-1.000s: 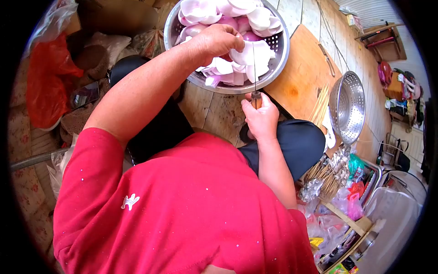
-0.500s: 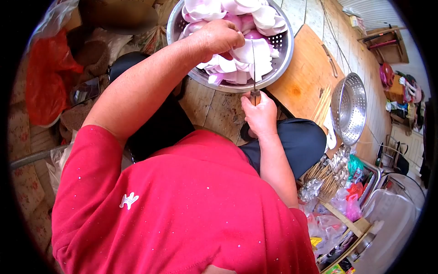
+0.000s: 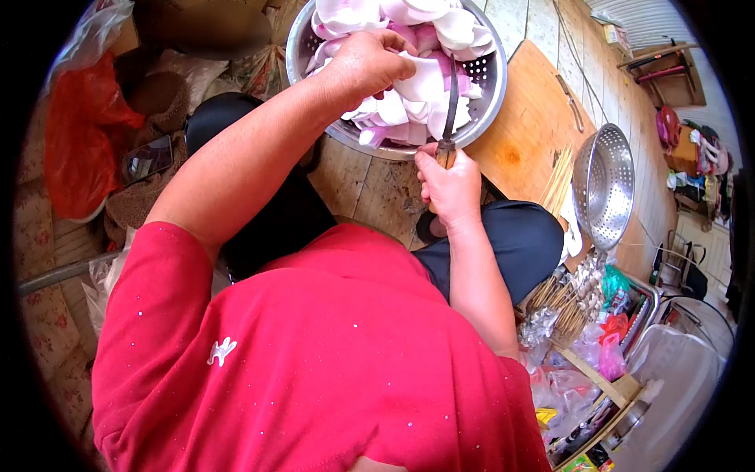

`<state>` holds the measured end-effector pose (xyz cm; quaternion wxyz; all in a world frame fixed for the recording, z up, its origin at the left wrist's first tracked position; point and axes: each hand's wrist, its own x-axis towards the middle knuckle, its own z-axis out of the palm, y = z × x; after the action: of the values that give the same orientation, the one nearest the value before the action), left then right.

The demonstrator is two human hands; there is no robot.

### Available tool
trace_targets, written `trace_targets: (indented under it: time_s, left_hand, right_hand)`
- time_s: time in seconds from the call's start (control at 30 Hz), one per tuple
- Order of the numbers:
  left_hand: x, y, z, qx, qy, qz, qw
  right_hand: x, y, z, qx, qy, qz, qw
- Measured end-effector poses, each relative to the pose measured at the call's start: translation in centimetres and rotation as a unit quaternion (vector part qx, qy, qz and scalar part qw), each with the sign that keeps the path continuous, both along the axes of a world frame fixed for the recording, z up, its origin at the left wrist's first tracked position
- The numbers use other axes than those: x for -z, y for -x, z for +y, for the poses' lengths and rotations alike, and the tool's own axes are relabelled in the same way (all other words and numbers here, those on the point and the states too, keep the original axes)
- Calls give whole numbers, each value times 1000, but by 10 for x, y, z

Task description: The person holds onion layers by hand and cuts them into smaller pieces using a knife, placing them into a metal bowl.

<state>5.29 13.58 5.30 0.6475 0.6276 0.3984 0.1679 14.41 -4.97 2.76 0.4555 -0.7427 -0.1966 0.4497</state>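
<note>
A metal colander (image 3: 497, 102) with holes in its wall stands at the top, heaped with white and purple onion pieces (image 3: 460, 31). Over its left part, my left hand (image 3: 371, 64) has its fingers bent and pinched on a pale onion piece (image 3: 425, 79); the fingertips are partly hidden. Below the rim, my right hand (image 3: 452, 187) is wrapped round the wooden handle of a knife (image 3: 452, 102). Its dark, narrow blade points up and forward over the onions, to the right of the pinched piece.
On the right lie a wooden board (image 3: 511, 134), another knife (image 3: 570, 102) and thin wooden skewers (image 3: 557, 179). A second colander (image 3: 604, 187) stands beyond them. Foil-wrapped bundles (image 3: 562, 311) and plastic bags lie at lower right. A red bag (image 3: 90, 141) and a phone (image 3: 148, 157) are at left.
The knife has turned and swung slightly right, so more of its blade's side shows. My left hand has shifted a little left and down, away from the blade.
</note>
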Motion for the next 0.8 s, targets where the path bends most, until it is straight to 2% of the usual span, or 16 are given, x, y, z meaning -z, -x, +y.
trace_targets:
  time_s: [0.03, 0.13, 0.3, 0.5, 0.8]
  left_hand:
    - [1, 0, -1, -23, -28, -13, 999]
    - [6, -5, -1, -48, -22, -25, 998]
    - [6, -7, -3, -39, -9, -39, 998]
    - [6, -8, -3, -33, -12, -42, 999]
    - [3, -7, -4, -33, -15, -35, 999]
  right_hand:
    - [1, 2, -2, -1, -32, -8, 999]
    - [12, 7, -9, -29, -31, -52, 998]
    - [16, 6, -10, -46, -16, -98, 994]
    - [16, 8, -10, -49, -40, -93, 994]
    - [13, 10, -8, -44, -17, -75, 996]
